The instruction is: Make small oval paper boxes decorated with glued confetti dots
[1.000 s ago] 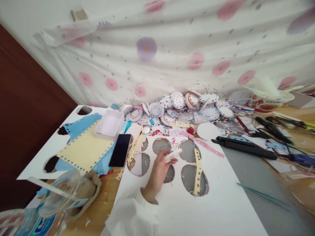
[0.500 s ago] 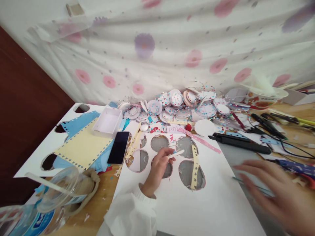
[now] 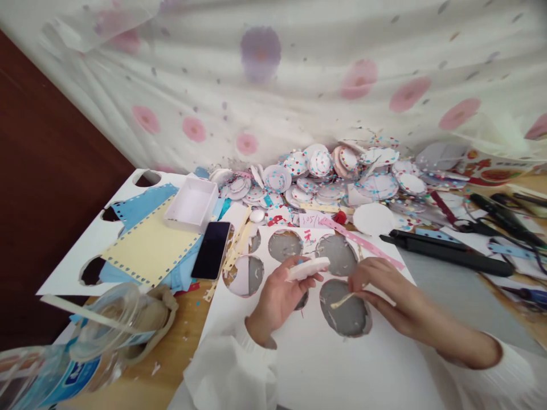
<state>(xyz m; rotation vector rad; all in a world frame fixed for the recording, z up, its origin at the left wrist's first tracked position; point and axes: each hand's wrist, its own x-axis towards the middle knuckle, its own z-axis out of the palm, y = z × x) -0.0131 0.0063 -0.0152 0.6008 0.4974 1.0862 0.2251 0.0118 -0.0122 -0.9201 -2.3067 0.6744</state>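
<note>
My left hand (image 3: 280, 290) is closed round a small white disc (image 3: 311, 269), tilted nearly edge-on. A bit of blue shows at the disc's near side by my fingers. To its right, my right hand (image 3: 384, 290) pinches a narrow yellow paper strip (image 3: 342, 300), whose lower end hangs over a round hole. Both hands are above a white sheet (image 3: 325, 364) with several round holes cut in it, grey mat showing through. A pink paper strip (image 3: 363, 245) lies across the sheet's far right corner.
Behind the sheet is a heap of white paper discs (image 3: 320, 165) with coloured dots. To the left are a phone (image 3: 211, 250), a white box (image 3: 192, 202), a yellow sheet (image 3: 149, 242), and a plastic cup (image 3: 111, 327). A black straightener-like tool (image 3: 448, 253) lies at right.
My right hand has come in from the right and picked the yellow strip up off the sheet. My left hand still holds the white disc, now turned to show more of it.
</note>
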